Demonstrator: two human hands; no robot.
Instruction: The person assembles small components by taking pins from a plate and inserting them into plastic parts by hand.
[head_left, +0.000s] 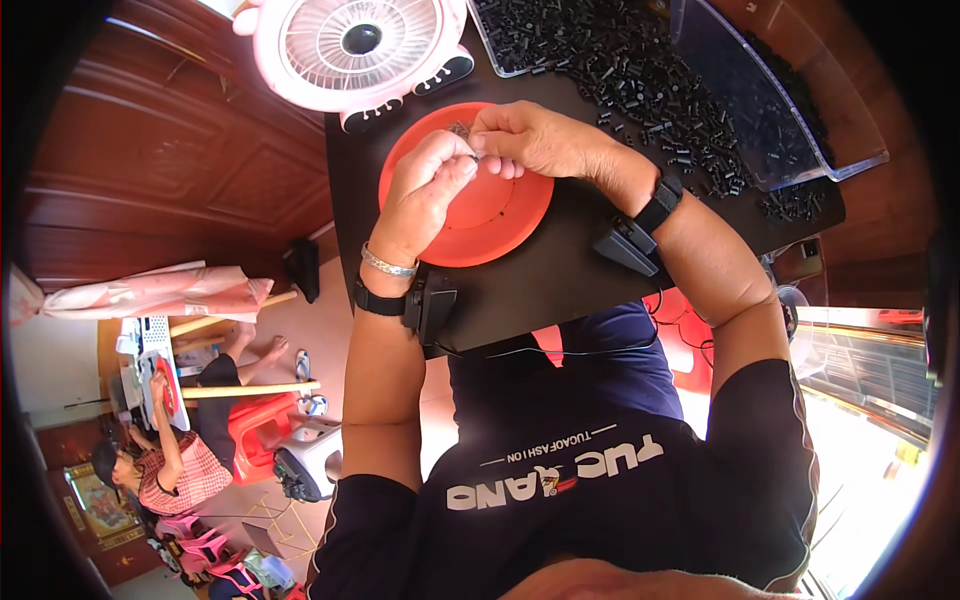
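Observation:
Both hands meet over an orange-red plastic bowl (470, 238) on the dark table. My left hand (422, 188) is closed in a pinch, with a small black piece (475, 158) showing at its thumb and fingertip. Close beside it, my right hand (540, 143) has thumb and forefinger pressed together, its other fingers curled near the left fingertips. What the right fingers hold, if anything, is too small to make out. Behind the fingers, a little heap of fine greyish bits (460, 130) lies in the bowl. A few dark specks dot its bottom.
A pink and white fan (362, 38) stands beyond the bowl. Many small black cylindrical pieces (640, 85) spread over the far right of the table (590, 215), beside a clear plastic bin (760, 120). Off to the left, another person (185, 465) sits near a red stool (258, 430).

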